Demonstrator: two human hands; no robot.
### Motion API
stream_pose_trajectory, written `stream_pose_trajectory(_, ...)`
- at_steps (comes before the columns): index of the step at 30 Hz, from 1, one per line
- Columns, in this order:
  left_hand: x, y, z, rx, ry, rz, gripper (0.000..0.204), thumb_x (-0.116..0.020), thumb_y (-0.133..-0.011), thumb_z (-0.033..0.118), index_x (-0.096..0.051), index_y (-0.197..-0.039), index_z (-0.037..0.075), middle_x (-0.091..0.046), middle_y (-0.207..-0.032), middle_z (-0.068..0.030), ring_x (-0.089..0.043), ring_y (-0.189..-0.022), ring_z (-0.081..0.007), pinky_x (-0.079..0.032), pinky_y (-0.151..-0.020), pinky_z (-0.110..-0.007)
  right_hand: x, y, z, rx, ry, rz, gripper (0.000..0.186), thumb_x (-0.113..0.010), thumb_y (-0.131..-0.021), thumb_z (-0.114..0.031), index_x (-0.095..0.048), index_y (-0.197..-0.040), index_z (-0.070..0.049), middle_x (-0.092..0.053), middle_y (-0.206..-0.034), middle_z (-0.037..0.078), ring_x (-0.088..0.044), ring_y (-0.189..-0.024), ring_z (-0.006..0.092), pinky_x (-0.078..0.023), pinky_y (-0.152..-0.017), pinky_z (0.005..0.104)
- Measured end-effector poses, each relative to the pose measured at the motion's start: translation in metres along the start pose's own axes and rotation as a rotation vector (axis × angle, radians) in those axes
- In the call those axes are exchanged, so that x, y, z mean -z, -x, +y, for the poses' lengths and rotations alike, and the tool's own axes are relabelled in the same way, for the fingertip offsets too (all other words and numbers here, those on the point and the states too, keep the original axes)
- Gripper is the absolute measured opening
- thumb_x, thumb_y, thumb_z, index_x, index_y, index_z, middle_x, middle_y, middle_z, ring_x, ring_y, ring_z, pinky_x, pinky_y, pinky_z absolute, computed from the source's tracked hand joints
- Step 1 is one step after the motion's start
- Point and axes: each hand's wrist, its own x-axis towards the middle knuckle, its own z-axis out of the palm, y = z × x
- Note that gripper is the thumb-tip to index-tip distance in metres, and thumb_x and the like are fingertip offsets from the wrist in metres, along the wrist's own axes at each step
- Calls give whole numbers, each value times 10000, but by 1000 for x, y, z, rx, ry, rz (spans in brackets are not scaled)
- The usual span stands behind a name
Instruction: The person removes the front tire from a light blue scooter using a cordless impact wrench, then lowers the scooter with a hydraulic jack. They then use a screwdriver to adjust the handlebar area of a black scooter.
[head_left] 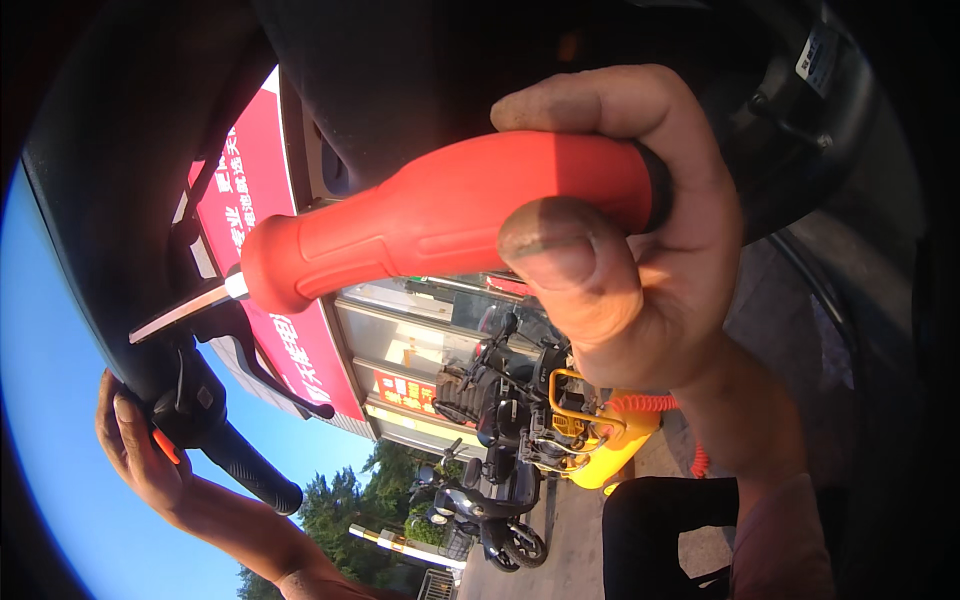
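Note:
Close in front, my right hand (640, 240) is closed round the red handle of a screwdriver (390, 220), thumb on one side and fingers on the other. Its short metal blade slants down to the left, and the tip appears at the black cover around a scooter's handlebar (190, 390); whether it touches a screw I cannot tell. At the lower left, my left hand (140, 440) grips the handlebar from behind, by the switch housing with an orange-red button. Part of its fingers is hidden behind the housing. A black ribbed grip (255, 470) and a brake lever (265, 370) extend beside it.
Dark scooter bodywork (400, 80) fills the top. Beyond stand a shopfront with a red sign (310, 360), a yellow air compressor (620, 445) with a coiled red hose (645, 403), and a parked black scooter (490, 505). Trees and sky show lower left.

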Motion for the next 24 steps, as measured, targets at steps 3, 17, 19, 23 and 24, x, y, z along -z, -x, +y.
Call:
stream_pose_trajectory(3, -3, 2, 5, 4, -15, 13, 432, -507, -954, 206, -470, -1256, -100, -602, -1103, -200, -626, -956, -245, -507, -850, -340, -9, -5, 2, 38, 15, -38, 414, -689, -840, -249, -514, -1073, 45, -585, -936, 80, -561, -768, 86, -467, -692, 222)
stream_pose_trajectory(17, -27, 14, 13, 103, -312, 432, 379, -465, -963, 208, -513, -1227, -59, -584, -1133, -194, -621, -955, -260, -519, -824, -347, -42, -10, 26, 119, -65, -172, 454, -733, -804, -222, -502, -1090, 44, -585, -935, 87, -578, -768, 98, -476, -687, 228)
stream_pose_trajectory(19, -22, 15, 11, 22, -326, 473, 382, -467, -962, 212, -511, -1228, -59, -583, -1131, -194, -618, -959, -263, -517, -828, -353, -42, -8, 27, 101, -73, -174, 460, -740, -799, -218, -500, -1092, 44, -585, -935, 88, -580, -768, 99, -477, -687, 229)
stream_pose_trajectory(23, -6, 12, 6, -32, -303, 407, 388, -470, -961, 216, -506, -1235, -56, -582, -1128, -197, -615, -955, -271, -518, -827, -359, -37, -1, 26, 65, -90, -158, 474, -752, -789, -210, -496, -1097, 44, -585, -934, 90, -585, -768, 103, -479, -685, 230)
stream_pose_trajectory(24, -4, 15, 4, -47, -168, 416, 393, -471, -962, 218, -501, -1233, -66, -579, -1129, -202, -618, -955, -272, -523, -818, -356, -36, 1, 25, 46, -93, -154, 478, -756, -786, -208, -495, -1098, 44, -585, -934, 91, -586, -768, 103, -480, -685, 231)
